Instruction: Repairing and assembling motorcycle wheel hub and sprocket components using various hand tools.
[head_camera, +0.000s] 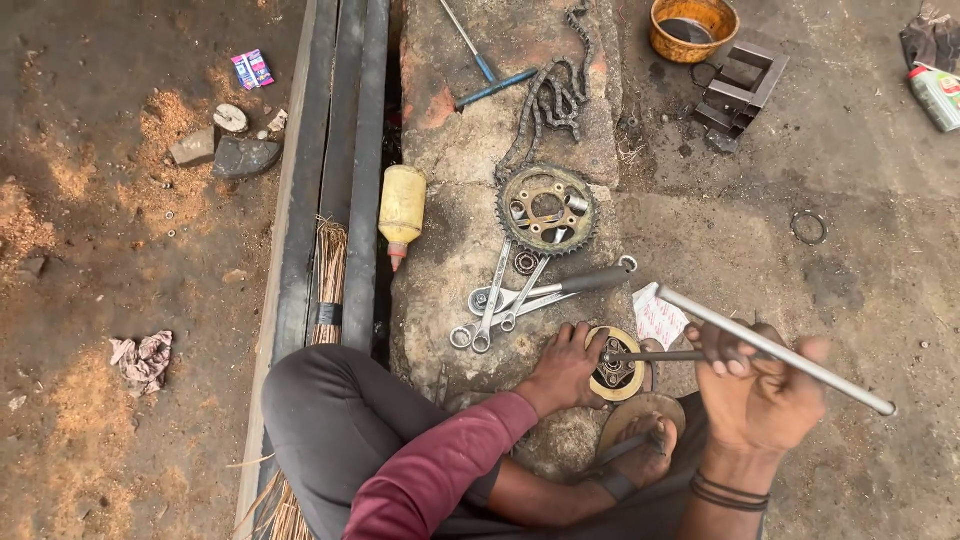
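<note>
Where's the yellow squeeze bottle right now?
In the head view, the yellow squeeze bottle lies left of centre at the stone slab's left edge, nozzle down, left of the sprocket and right of the metal rails.

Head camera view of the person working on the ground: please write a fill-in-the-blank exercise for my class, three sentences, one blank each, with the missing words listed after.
1. The right hand holds a long metal ____.
2. The left hand rests on a round hub part, and above it lies a toothed sprocket with a ____ trailing away from it.
3. Beside the stone slab, a bottle of ____ colour lies on its side.

Missing words: rod; chain; yellow
</note>
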